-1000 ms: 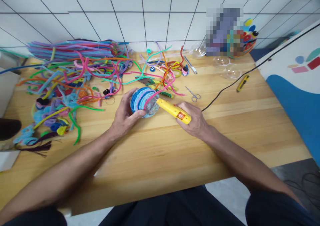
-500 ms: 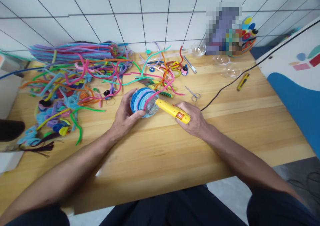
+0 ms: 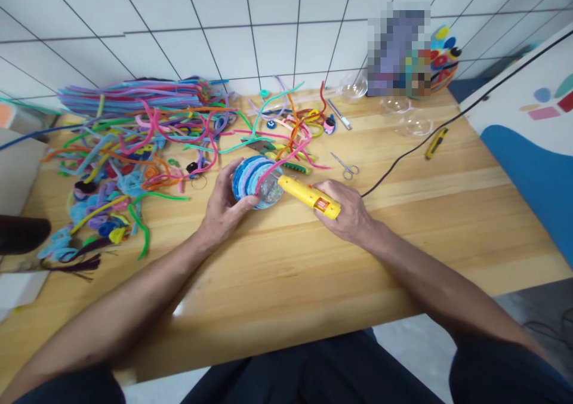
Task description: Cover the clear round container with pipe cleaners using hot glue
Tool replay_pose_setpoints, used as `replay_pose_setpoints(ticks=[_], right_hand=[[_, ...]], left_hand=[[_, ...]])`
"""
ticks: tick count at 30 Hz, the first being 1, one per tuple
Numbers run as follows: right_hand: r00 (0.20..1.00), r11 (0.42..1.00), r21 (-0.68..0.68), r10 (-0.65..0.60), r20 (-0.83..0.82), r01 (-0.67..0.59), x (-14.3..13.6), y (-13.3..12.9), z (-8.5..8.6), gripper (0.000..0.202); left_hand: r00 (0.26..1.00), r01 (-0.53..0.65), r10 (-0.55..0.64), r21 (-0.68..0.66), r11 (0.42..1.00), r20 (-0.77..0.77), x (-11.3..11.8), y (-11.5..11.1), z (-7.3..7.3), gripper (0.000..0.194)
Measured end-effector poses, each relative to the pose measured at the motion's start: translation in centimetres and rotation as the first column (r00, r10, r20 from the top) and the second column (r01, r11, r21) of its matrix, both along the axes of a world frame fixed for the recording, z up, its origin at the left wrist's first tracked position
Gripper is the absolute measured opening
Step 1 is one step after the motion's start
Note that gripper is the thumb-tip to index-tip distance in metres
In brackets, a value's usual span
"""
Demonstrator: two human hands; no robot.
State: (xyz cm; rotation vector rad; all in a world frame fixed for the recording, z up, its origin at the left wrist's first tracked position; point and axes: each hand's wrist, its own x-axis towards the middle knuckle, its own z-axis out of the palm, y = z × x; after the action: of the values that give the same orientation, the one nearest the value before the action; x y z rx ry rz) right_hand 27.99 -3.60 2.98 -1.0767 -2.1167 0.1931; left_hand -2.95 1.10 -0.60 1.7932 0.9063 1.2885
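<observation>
My left hand (image 3: 226, 201) grips a clear plastic ball (image 3: 270, 193) from its left side. Bands of blue, light blue and lilac pipe cleaner cover much of the ball; its right part is bare. A pink pipe cleaner (image 3: 286, 157) runs from the ball's edge near my left thumb up and to the right. My right hand (image 3: 342, 210) is wrapped round a yellow hot glue gun (image 3: 307, 195), whose nozzle points left at the bare part of the ball. Whether the nozzle touches the surface I cannot tell.
Loose pipe cleaners (image 3: 111, 147) lie in a tangle at the left, with a thick bundle (image 3: 143, 96) behind. Beyond the ball are pliers (image 3: 259, 146); small scissors (image 3: 345, 166) lie right of it. A black cable (image 3: 403, 153), a utility knife (image 3: 436, 144) and clear half-shells (image 3: 414, 123) are farther right.
The camera view has shifted slightly. Both hands, the ball and the glue gun keep almost the same places relative to each other.
</observation>
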Motion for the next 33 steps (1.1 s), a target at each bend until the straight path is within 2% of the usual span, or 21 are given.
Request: replay_pose_setpoints(ticks=[12, 16, 21, 33], right_hand=[[0.998, 0.996, 0.078, 0.047, -0.032, -0.044, -0.54, -0.37, 0.25, 0.006], [0.999, 0.999, 0.035, 0.000, -0.037, 0.001, -0.39, -0.29, 0.36, 0.008], [0.999, 0.998, 0.048, 0.040, -0.035, -0.038, -0.60, -0.32, 0.32, 0.003], [0.998, 1.000, -0.017, -0.009, -0.056, 0.008, -0.34, -0.34, 0.21, 0.013]], left_hand=[[1.000, 0.010, -0.009, 0.053, 0.999, -0.025, -0.10, 0.28, -0.54, 0.081], [1.000, 0.018, -0.017, 0.053, 0.998, -0.023, -0.12, 0.37, -0.52, 0.081], [1.000, 0.028, -0.028, 0.054, 0.998, -0.012, -0.08, 0.38, -0.46, 0.081], [1.000, 0.018, -0.018, -0.011, 1.000, 0.026, 0.15, 0.22, -0.24, 0.083]])
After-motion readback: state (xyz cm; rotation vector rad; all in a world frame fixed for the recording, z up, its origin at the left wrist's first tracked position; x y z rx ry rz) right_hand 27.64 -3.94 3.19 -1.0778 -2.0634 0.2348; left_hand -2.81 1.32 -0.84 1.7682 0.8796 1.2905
